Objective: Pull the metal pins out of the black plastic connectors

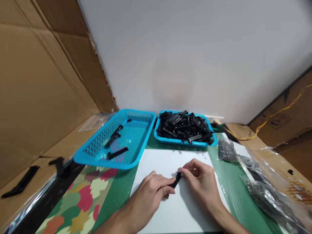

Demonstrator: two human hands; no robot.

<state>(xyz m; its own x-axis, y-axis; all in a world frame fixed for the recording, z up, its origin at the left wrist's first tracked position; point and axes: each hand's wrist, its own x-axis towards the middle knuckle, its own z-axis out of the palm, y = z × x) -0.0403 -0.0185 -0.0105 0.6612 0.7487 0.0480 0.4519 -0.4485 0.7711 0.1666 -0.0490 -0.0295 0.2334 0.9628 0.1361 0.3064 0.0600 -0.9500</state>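
A small black plastic part (pixel 176 180) is held just above the white sheet (pixel 195 208). My left hand (pixel 154 191) is closed, with thumb and fingers pinching the lower end of the part. At its upper end is my right hand (pixel 198 180), thumb and forefinger pressed together. Whether those fingertips grip the part itself or a tiny piece at its tip cannot be made out. Behind the hands, a blue basket (pixel 185 143) is heaped with similar black parts (pixel 182 125). To the left, a larger blue basket (pixel 133 166) contains a few black parts (pixel 117 152).
Plastic bags of small metal pieces (pixel 226 151) lie along the right side, with yellow wires (pixel 258 130) behind them. Cardboard (pixel 36 65) walls in the left side. Loose black parts (pixel 21 182) rest at the far left, beside a patterned sheet (pixel 83 198).
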